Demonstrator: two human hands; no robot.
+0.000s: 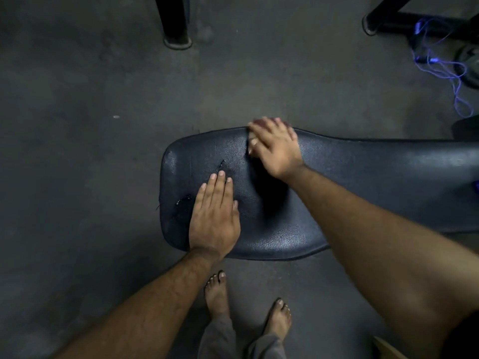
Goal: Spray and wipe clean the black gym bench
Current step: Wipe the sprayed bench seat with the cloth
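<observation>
Pressing flat on pebbled black bench (272, 229), open left hand (213, 216); blurred right hand (276, 146) perhaps covering cloth.

a gym: padded black bench (337, 161), dark rubbery floor (77, 125), black equipment legs (176, 22).

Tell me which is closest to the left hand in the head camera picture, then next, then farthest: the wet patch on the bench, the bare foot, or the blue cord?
From the left hand:
1. Wet patch, right beside it on the bench.
2. Bare foot, just below on the floor.
3. Blue cord, far off at the upper right.
</observation>
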